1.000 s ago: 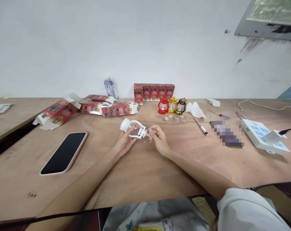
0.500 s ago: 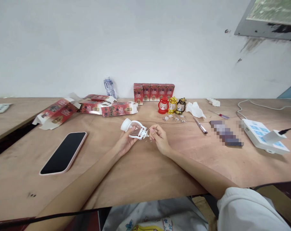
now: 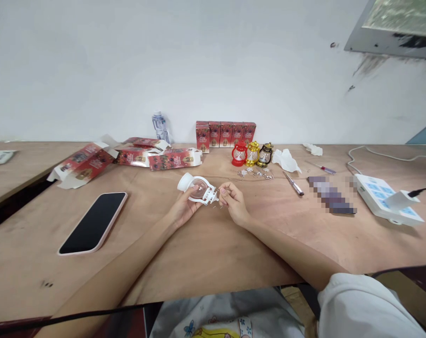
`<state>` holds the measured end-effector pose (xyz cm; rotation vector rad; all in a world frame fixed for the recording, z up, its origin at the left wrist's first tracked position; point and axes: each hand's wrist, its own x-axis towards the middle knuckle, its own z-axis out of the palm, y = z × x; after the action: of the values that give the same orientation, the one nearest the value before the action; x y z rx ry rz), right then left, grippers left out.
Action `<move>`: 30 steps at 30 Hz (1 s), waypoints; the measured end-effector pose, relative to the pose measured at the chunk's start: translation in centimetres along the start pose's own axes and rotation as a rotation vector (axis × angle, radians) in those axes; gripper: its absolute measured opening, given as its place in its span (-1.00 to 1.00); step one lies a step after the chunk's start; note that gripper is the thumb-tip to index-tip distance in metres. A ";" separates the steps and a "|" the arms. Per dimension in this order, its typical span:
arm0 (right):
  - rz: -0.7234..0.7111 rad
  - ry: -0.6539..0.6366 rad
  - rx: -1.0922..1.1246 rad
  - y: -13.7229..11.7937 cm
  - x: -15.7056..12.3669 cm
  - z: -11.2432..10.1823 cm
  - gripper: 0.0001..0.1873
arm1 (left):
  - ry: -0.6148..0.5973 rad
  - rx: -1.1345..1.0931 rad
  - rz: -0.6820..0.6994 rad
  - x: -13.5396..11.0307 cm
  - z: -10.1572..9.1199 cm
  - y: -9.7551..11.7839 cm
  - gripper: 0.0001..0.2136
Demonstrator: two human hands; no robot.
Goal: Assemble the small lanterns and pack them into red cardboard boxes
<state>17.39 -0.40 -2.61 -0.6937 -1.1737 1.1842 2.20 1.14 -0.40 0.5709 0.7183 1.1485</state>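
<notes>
A small white lantern (image 3: 197, 188) with a clear globe lies on its side in my left hand (image 3: 183, 206); its base points left and its top points right. Close to the lantern's top, my right hand (image 3: 233, 202) has its fingertips pinched together. Whatever they hold is too small to name. Several thin metal bits lie on the table just below the lantern's top. Farther back stand a red lantern (image 3: 239, 154), a gold lantern (image 3: 252, 154) and a dark bronze lantern (image 3: 264, 155), with a scatter of small wire pieces (image 3: 257, 173) in front of them.
Several red boxes (image 3: 226, 134) stand by the wall. Opened cartons (image 3: 175, 159) and a water bottle (image 3: 159, 126) are at back left, a phone (image 3: 93, 224) nearer. To the right lie crumpled tissue (image 3: 286, 160), a pen-like tool (image 3: 293, 184), a screwdriver (image 3: 321, 168) and a power strip (image 3: 382, 197).
Almost nothing differs. Both hands and the white lantern stay in nearly the same place, with only a very slight shift of the view.
</notes>
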 end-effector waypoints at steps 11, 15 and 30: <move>0.012 0.008 -0.004 -0.1 -0.1 0.1 -0.62 | -0.014 0.012 0.003 0.0 -0.1 0.0 -0.89; 0.022 0.020 -0.024 -0.1 -0.1 0.0 -0.61 | -0.032 0.007 0.006 -0.1 -0.1 0.1 -0.88; 0.067 0.034 0.004 0.1 0.0 0.0 -0.59 | -0.097 0.021 0.024 -0.7 0.2 0.2 -0.86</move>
<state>17.35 -0.38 -2.72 -0.7528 -1.1268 1.2253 2.07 0.48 0.05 0.6504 0.6428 1.1293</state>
